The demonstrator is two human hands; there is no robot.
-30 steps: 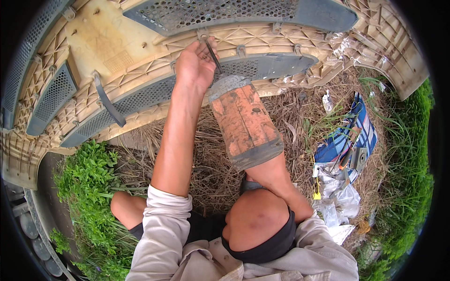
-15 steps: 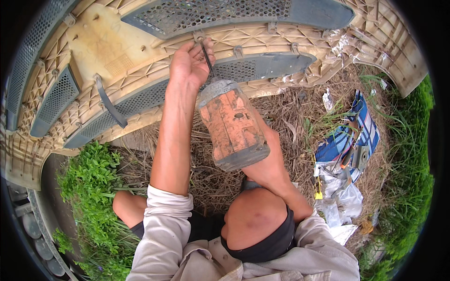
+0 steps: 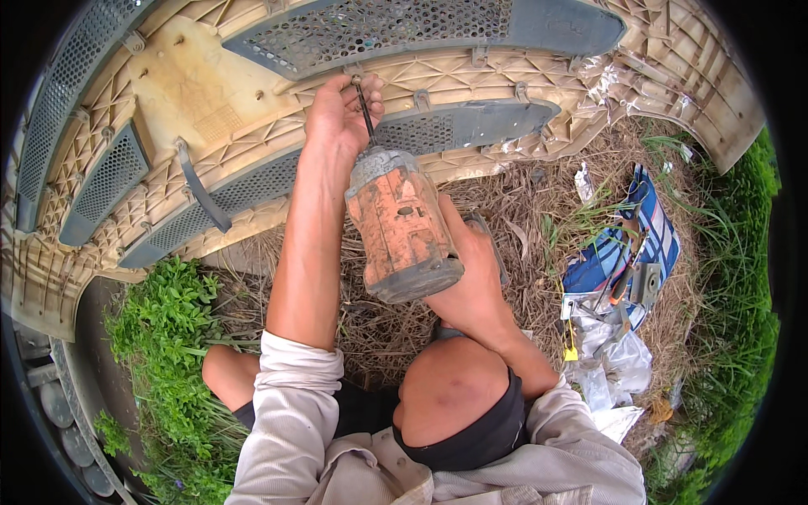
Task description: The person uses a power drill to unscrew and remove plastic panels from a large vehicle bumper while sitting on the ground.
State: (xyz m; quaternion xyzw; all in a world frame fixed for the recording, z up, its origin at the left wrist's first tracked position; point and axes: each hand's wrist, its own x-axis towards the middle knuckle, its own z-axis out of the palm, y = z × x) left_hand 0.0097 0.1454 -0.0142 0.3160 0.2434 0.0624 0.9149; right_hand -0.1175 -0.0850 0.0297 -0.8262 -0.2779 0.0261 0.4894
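My right hand (image 3: 475, 273) is wrapped around the grip of a worn orange and grey power drill (image 3: 404, 223), whose body hides most of the fingers. A long dark driver bit (image 3: 365, 111) reaches from the drill toward a bumper-like plastic panel (image 3: 252, 118). At the bit's tip sits a small round metal fastener (image 3: 357, 80), by a clip tab below the upper dark grille (image 3: 370, 38). My left hand (image 3: 337, 118) is palm up there, its thumb and fingers curled in around the fastener and the bit tip. Exactly where the fingertips press is hard to see.
On the dry grass to the right lies a blue and white bag (image 3: 644, 240) with tools and clear plastic (image 3: 627, 362) on it. Leafy plants (image 3: 164, 328) grow at left. A curved dark strap (image 3: 200, 189) juts from the panel, and my bent knee (image 3: 459, 391) is below the drill.
The drill has shifted slightly left and its bit stands a little more upright. My right hand has moved left with it. The left hand stays at the bit tip.
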